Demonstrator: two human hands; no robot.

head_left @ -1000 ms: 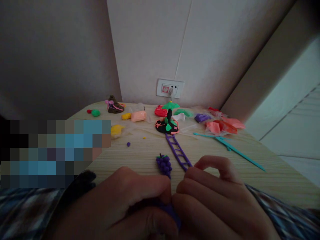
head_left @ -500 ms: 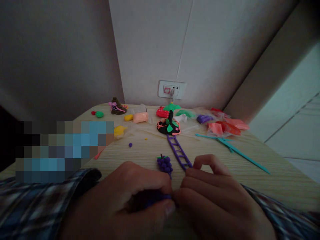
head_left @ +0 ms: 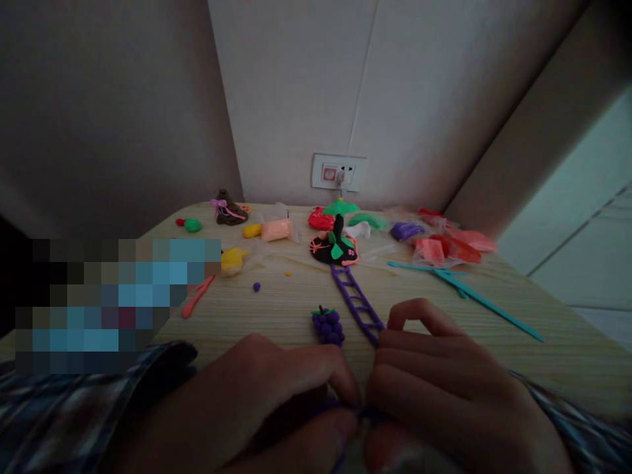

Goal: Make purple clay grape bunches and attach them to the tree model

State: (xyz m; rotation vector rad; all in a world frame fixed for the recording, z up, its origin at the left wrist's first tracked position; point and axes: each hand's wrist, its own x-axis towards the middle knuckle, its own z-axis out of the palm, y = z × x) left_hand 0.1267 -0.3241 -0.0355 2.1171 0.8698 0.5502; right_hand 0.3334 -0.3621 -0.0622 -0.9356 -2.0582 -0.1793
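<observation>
Left hand (head_left: 247, 395) at the bottom centre of the frame has its thumb and forefinger closed on a purple piece (head_left: 371, 413), with much of it hidden in the shadow beneath the fingers. Right hand (head_left: 444, 382), at the lower right, comes in with curled fingers against the other end of the piece; whether they pinch it or only press it, I cannot tell. Judging by this, the step in hand is fine fingertip work on that soft, thin piece, and the next move calls for a light, even pressure from both sides, since a hard tug could stretch or snap it. Just beyond the fingers, near the centre of the frame, lies a bunch of purple grapes (head_left: 328, 327) with green leaves on top. Beside it a purple ladder (head_left: 356, 304) slants up from the right hand towards a black base (head_left: 323, 253) with green leaves and pink trim. A small purple ball (head_left: 257, 287) sits to the left of centre, well apart from the hands, and long teal strips (head_left: 498, 314) lie at the right of the frame on the wooden table (head_left: 286, 313)
</observation>
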